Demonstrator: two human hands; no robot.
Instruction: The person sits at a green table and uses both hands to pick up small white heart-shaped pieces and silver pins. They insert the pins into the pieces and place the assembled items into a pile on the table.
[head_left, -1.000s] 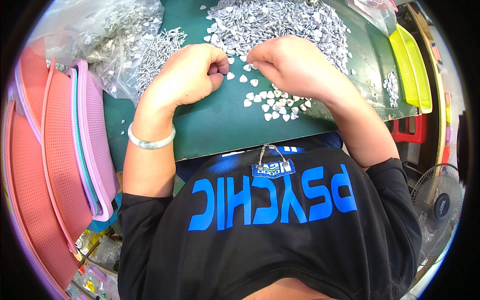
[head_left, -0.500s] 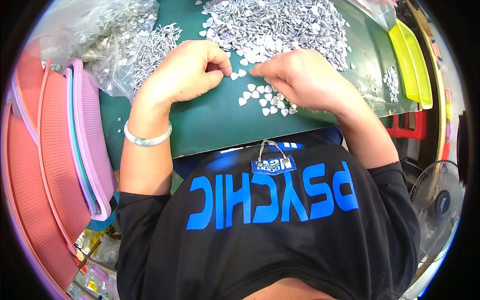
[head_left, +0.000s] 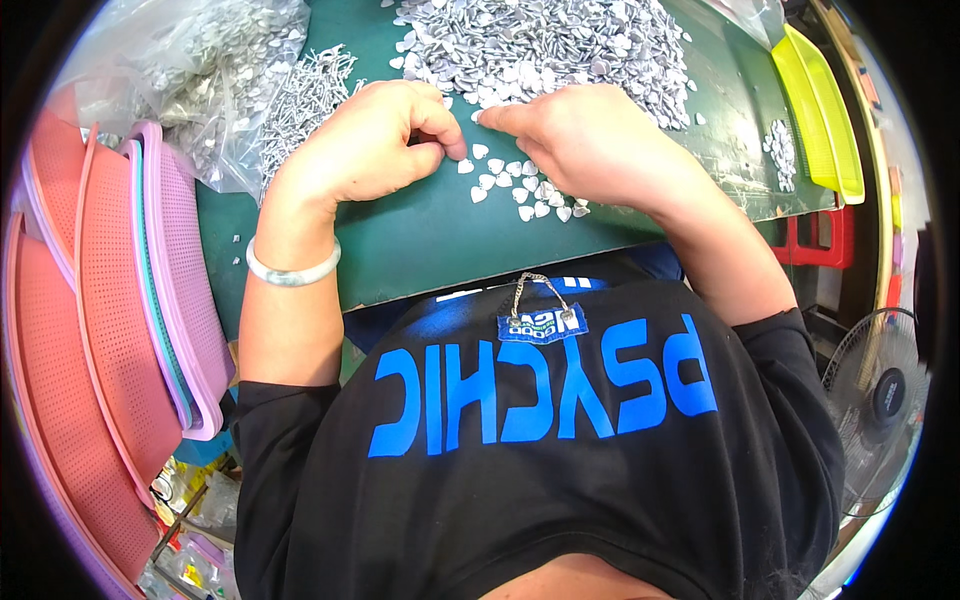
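Observation:
On the green tabletop (head_left: 420, 240), my left hand (head_left: 375, 140) is curled, thumb close to the bent fingers. Its fingertips are beside a small silver heart-shaped piece (head_left: 465, 166); whatever they may pinch is hidden. My right hand (head_left: 590, 140) lies palm down with the index finger stretched out. That fingertip touches a heart piece (head_left: 475, 117) at the near edge of a large heap of silver heart pieces (head_left: 540, 60). A loose group of several hearts (head_left: 527, 184) is spread below my right hand, partly under it.
Left of the heap lie thin silver pins (head_left: 310, 95) and a clear plastic bag (head_left: 215, 90) of metal pieces. Pink and orange perforated baskets (head_left: 185, 270) stand at the left. At right are a small pile of pieces (head_left: 779, 155), a yellow-green basket (head_left: 820, 120) and a fan (head_left: 880, 400).
My right index finger has moved left and away from me to a heart at the heap's edge. My left fingers have shifted slightly toward the loose hearts.

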